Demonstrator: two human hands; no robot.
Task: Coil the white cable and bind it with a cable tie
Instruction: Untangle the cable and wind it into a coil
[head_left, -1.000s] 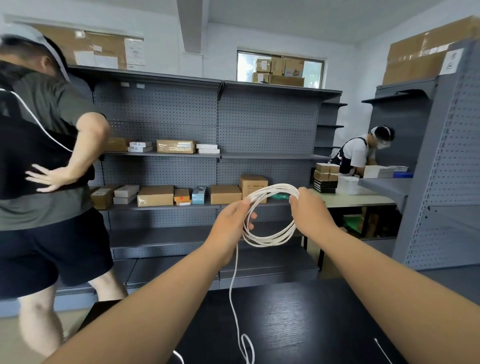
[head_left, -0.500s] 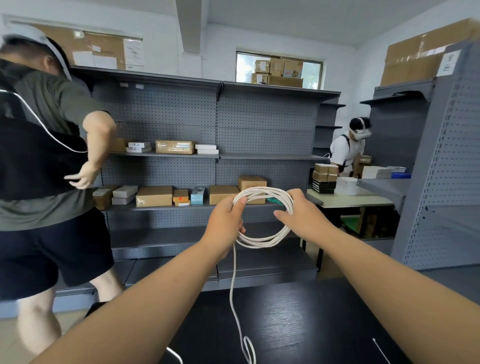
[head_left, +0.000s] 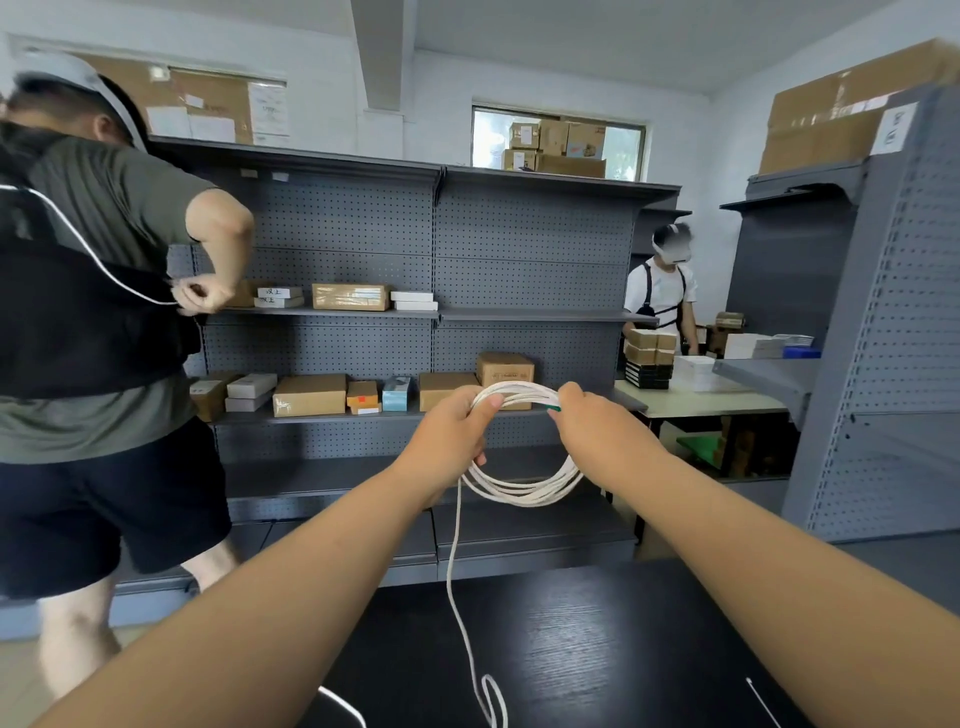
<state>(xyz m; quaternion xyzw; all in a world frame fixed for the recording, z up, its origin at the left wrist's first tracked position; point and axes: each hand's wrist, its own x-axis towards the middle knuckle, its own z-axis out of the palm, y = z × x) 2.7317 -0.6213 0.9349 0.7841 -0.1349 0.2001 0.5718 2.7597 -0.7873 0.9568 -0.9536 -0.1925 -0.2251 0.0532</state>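
A white cable is wound into a coil of several loops and held up in the air in front of me. My left hand grips the coil's left side, thumb over the top strands. My right hand closes on the top right of the coil. A loose tail of the cable hangs from my left hand down to the black table, where it curls near the front edge. A thin white cable tie lies on the table at the lower right.
Grey pegboard shelves with cardboard boxes stand behind the table. A person in a dark shirt and shorts stands close at the left. Another person works at a far table with stacked boxes. A grey rack stands at the right.
My right hand has slid left along the top of the coil toward my left hand. The person at the left has brought a hand up to the waist; the far person has shifted.
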